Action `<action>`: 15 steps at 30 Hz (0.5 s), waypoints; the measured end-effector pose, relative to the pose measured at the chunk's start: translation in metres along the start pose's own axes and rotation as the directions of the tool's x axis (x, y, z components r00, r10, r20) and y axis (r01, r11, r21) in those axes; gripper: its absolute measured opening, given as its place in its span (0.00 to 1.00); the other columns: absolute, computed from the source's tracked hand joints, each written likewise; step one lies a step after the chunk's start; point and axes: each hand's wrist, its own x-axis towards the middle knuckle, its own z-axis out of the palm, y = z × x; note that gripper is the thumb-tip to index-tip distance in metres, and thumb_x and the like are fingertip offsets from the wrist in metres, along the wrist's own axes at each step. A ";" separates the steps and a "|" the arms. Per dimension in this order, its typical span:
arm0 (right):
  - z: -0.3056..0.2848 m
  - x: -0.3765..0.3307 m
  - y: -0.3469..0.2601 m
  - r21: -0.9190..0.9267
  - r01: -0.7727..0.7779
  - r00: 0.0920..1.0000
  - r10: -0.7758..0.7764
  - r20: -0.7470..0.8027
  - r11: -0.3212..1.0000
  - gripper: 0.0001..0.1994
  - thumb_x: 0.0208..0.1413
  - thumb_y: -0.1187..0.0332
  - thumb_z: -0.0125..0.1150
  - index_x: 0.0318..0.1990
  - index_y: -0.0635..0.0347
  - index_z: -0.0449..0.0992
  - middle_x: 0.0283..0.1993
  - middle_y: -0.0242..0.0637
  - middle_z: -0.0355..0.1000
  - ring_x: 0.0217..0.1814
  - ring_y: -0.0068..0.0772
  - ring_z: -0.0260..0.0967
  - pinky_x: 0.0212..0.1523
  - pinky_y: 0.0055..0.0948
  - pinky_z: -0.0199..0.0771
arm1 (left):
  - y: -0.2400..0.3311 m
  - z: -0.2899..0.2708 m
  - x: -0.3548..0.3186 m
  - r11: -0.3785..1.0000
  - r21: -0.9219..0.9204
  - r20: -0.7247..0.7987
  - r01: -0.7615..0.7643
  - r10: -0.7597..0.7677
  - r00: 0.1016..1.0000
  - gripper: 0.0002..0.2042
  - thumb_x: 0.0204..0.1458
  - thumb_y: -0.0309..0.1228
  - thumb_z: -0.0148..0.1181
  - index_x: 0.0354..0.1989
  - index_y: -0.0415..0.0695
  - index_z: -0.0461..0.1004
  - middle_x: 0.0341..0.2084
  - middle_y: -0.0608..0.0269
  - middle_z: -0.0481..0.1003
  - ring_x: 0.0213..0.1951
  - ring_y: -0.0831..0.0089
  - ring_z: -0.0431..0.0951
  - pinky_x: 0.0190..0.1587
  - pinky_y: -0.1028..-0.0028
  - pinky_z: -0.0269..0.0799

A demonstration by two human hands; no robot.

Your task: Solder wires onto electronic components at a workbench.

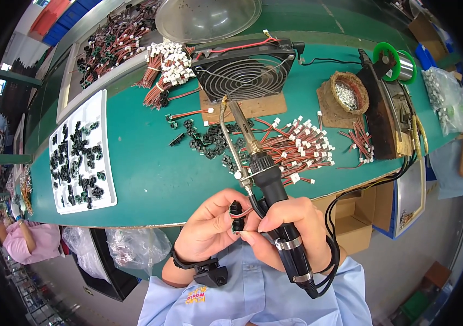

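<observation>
In front of my chest, my left hand (208,225) pinches a small black connector (236,211) between thumb and fingers, with red and black wires coming off it. My right hand (299,228) is wrapped round the black handle of a soldering iron (268,176). A bent metal solder-feed tube (224,125) is clamped beside its barrel, and the tip points away from me toward the fan. Fingertips of the right hand also meet the connector's lower end. Past the iron lie loose black connectors (207,142) and red-and-black wire leads with white plugs (302,146).
A fan (245,76) with a wire guard stands at the bench's back. At left lies a white tray (106,157) of black parts. On the right are a round bowl (363,89) of solder bits, a green solder spool (405,68) and hanging cables (373,182). Another person (30,239) sits far left.
</observation>
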 end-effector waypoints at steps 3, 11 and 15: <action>0.000 -0.001 0.001 0.002 -0.014 1.000 0.014 -0.006 1.000 0.19 0.41 0.76 0.70 0.37 0.58 0.64 0.24 0.33 0.70 0.22 0.25 0.68 0.23 0.21 0.64 | 0.000 0.000 0.000 1.000 0.020 -0.018 0.002 -0.002 1.000 0.15 0.58 0.34 0.52 0.47 0.37 0.64 0.39 0.57 0.70 0.44 0.70 0.71 0.47 0.70 0.67; -0.002 -0.001 -0.002 0.065 -0.079 0.997 0.079 0.002 0.995 0.18 0.40 0.79 0.68 0.37 0.60 0.66 0.27 0.34 0.70 0.25 0.28 0.70 0.25 0.23 0.67 | 0.000 0.004 -0.002 0.988 0.149 -0.099 -0.031 0.047 0.994 0.14 0.57 0.33 0.53 0.46 0.37 0.64 0.39 0.60 0.69 0.43 0.72 0.71 0.46 0.71 0.67; -0.002 -0.003 -0.003 0.146 -0.141 0.990 0.143 -0.001 0.979 0.16 0.39 0.83 0.64 0.37 0.62 0.67 0.31 0.35 0.70 0.28 0.35 0.70 0.28 0.27 0.70 | 0.001 0.005 -0.001 0.983 0.181 -0.096 -0.036 0.054 0.994 0.13 0.57 0.32 0.53 0.46 0.36 0.65 0.38 0.60 0.69 0.41 0.72 0.70 0.44 0.72 0.66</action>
